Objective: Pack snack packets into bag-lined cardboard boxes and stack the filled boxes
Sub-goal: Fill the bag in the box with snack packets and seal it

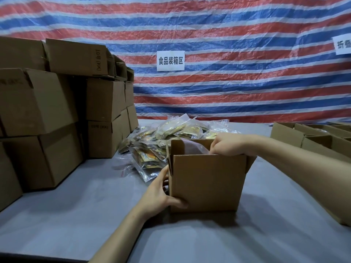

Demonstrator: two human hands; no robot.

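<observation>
An open cardboard box (207,183) stands upright on the grey table in front of me, its flaps raised. A thin clear bag liner (191,149) shows inside its top. My left hand (161,194) grips the box's lower left corner, thumb on the front face. At the top right rim, my right hand (228,145) reaches into the box with curled fingers pinching the liner. Just behind and left of the box lies a heap of clear snack packets (163,141). What is inside the box is hidden.
Stacked closed cardboard boxes (57,111) fill the left side of the table (76,215). Open empty boxes (313,141) stand in a row at the right. A red, white and blue striped tarp with a white paper sign (170,60) hangs behind.
</observation>
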